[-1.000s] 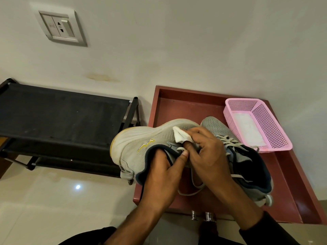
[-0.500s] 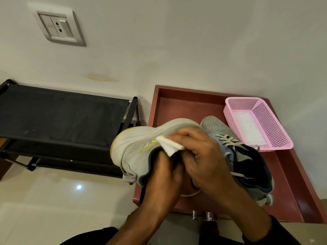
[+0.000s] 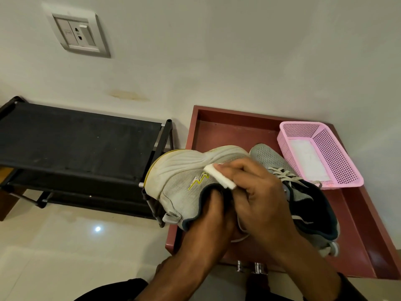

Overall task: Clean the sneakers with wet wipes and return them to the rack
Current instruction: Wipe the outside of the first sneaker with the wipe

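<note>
A grey sneaker [image 3: 184,183] with a yellow logo lies tilted on its side, sole toward the wall. My left hand [image 3: 213,216] grips it with the fingers inside its dark collar. My right hand [image 3: 258,192] presses a folded white wet wipe [image 3: 219,175] against the shoe's side near the logo. The second grey sneaker [image 3: 303,192] stands upright on the red-brown table [image 3: 234,131], just right of my hands and partly hidden by them. The black shoe rack [image 3: 76,137] stands to the left with nothing on its top shelf.
A pink mesh basket [image 3: 338,153] holding white wipes sits at the table's back right corner. The table has raised rims and metal knobs [image 3: 251,267] at its front. A wall socket [image 3: 77,32] is above the rack. Glossy floor tiles [image 3: 65,246] lie below.
My right hand slid the wipe from the laces area leftward along the shoe's side toward the logo. The held sneaker rolled further, showing more of its sole edge.
</note>
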